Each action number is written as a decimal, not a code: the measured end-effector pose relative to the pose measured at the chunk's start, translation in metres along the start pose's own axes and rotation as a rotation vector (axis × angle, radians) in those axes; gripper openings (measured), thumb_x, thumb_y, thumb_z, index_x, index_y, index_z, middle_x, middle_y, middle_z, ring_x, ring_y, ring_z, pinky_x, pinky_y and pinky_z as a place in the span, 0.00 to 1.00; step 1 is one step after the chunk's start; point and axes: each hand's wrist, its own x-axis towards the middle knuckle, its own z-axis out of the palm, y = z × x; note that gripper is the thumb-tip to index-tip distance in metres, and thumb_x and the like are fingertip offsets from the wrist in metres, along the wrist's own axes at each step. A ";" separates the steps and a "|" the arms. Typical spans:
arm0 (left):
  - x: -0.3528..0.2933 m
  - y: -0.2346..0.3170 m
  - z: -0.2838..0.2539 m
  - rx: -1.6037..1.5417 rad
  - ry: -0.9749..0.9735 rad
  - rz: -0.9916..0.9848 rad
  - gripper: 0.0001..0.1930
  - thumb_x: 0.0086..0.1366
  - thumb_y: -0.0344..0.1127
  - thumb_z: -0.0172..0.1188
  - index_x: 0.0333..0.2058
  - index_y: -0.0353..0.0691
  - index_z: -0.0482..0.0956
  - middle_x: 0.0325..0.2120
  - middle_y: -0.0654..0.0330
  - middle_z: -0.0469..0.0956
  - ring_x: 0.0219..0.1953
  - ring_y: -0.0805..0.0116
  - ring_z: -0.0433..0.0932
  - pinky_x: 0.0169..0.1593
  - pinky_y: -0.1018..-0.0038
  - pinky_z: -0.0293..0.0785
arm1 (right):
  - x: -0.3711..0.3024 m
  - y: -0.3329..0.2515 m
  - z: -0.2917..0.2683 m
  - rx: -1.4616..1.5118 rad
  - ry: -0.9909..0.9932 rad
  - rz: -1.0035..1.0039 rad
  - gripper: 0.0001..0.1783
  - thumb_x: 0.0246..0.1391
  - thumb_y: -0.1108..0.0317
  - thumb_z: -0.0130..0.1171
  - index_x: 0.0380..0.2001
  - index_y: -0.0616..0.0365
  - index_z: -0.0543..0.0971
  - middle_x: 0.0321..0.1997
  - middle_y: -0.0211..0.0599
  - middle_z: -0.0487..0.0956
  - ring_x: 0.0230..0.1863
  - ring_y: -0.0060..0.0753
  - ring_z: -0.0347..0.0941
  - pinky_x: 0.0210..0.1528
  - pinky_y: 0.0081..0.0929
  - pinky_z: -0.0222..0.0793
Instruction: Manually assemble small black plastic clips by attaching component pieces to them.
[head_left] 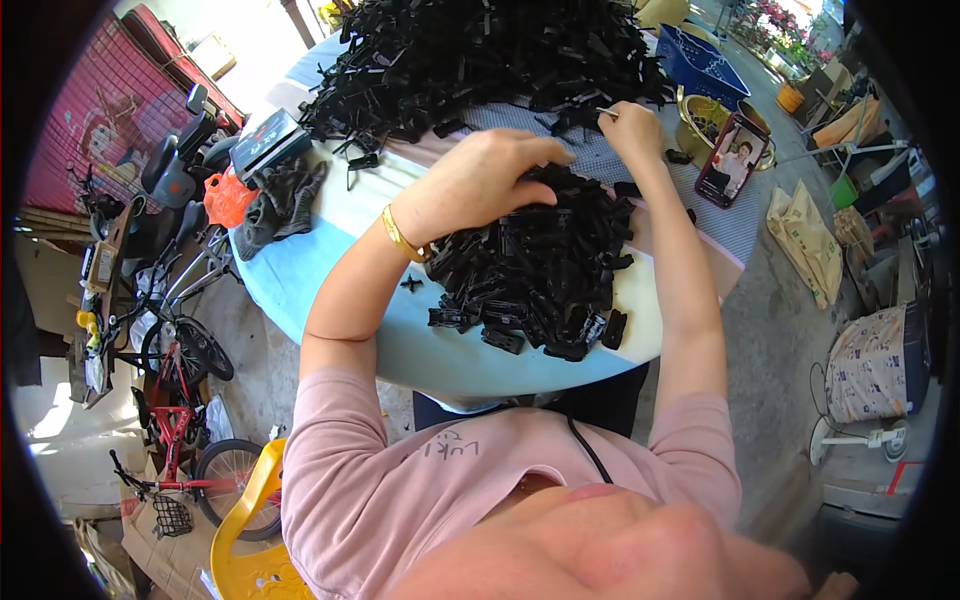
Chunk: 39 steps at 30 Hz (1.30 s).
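Note:
My left hand, with a gold bracelet on its wrist, reaches over the near pile of small black plastic parts. Its thumb and fingers are apart, with no part visibly gripped between them. Farther right, my right hand is closed in a pinch near the edge of the large heap of black plastic parts. A small pale tip shows at its fingertips; what it belongs to I cannot make out. Both piles lie on a round table with a striped cloth.
A phone leans against a yellow-green pot at the table's right; behind stands a blue basket. At the left edge are a dark box, dark cloth and a red bag. Bicycles and a yellow chair stand left.

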 end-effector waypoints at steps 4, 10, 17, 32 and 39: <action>0.008 -0.015 0.016 0.066 0.258 -0.088 0.25 0.49 0.32 0.63 0.48 0.38 0.68 0.41 0.51 0.74 0.42 0.51 0.74 0.45 0.67 0.71 | -0.010 -0.001 -0.018 0.532 0.050 0.022 0.15 0.39 0.58 0.60 0.25 0.60 0.80 0.21 0.40 0.78 0.19 0.33 0.73 0.22 0.28 0.66; 0.014 -0.026 0.042 0.126 0.538 -0.182 0.38 0.46 0.31 0.66 0.56 0.37 0.57 0.48 0.48 0.69 0.46 0.51 0.72 0.47 0.68 0.70 | -0.050 -0.067 -0.054 1.288 -0.424 0.275 0.09 0.48 0.64 0.60 0.23 0.58 0.74 0.15 0.16 0.63 0.11 0.07 0.50 0.12 0.08 0.41; 0.008 -0.019 0.030 0.072 0.566 -0.100 0.37 0.45 0.28 0.67 0.54 0.35 0.59 0.48 0.49 0.68 0.47 0.51 0.70 0.48 0.69 0.69 | -0.069 -0.082 -0.060 1.318 -0.473 0.015 0.07 0.50 0.66 0.58 0.27 0.58 0.76 0.17 0.17 0.67 0.14 0.06 0.51 0.14 0.08 0.43; -0.036 -0.017 0.045 -0.762 0.593 -0.208 0.21 0.61 0.25 0.51 0.51 0.32 0.55 0.32 0.52 0.74 0.31 0.73 0.76 0.35 0.78 0.72 | -0.089 -0.095 -0.055 1.259 -0.498 -0.224 0.10 0.58 0.66 0.48 0.35 0.60 0.74 0.20 0.20 0.66 0.17 0.06 0.51 0.17 0.07 0.44; -0.040 -0.011 0.046 -0.510 0.563 -0.253 0.15 0.60 0.25 0.52 0.45 0.32 0.62 0.30 0.53 0.76 0.30 0.71 0.77 0.35 0.78 0.73 | -0.093 -0.102 -0.062 1.072 -0.412 -0.303 0.09 0.57 0.67 0.50 0.30 0.60 0.76 0.18 0.20 0.69 0.17 0.06 0.54 0.18 0.09 0.47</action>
